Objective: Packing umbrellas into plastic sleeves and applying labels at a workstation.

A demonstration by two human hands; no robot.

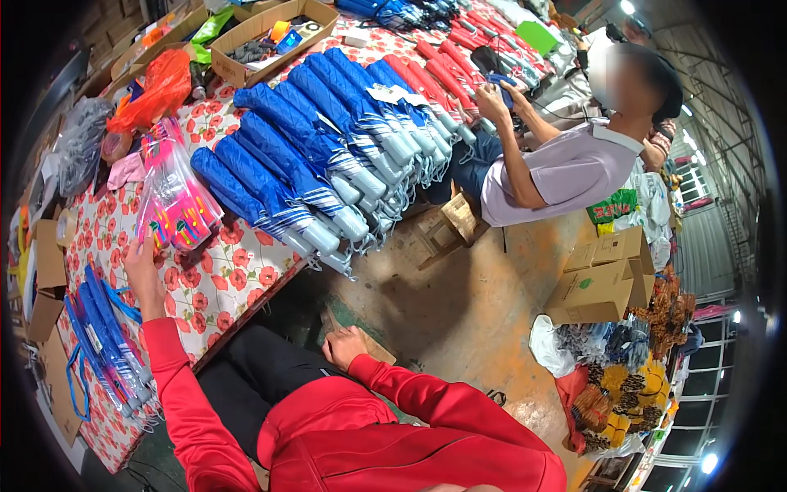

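One left hand (141, 264) touches the pink packet (176, 201); right hand (343, 346) rests on knee.

glossy, seemingly plastic pink packets (176, 201)

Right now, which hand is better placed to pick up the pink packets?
Left. The left hand already touches the pink packets on the floral table. The right hand rests low near the knee, away from the table, so it would probably need a longer reach.
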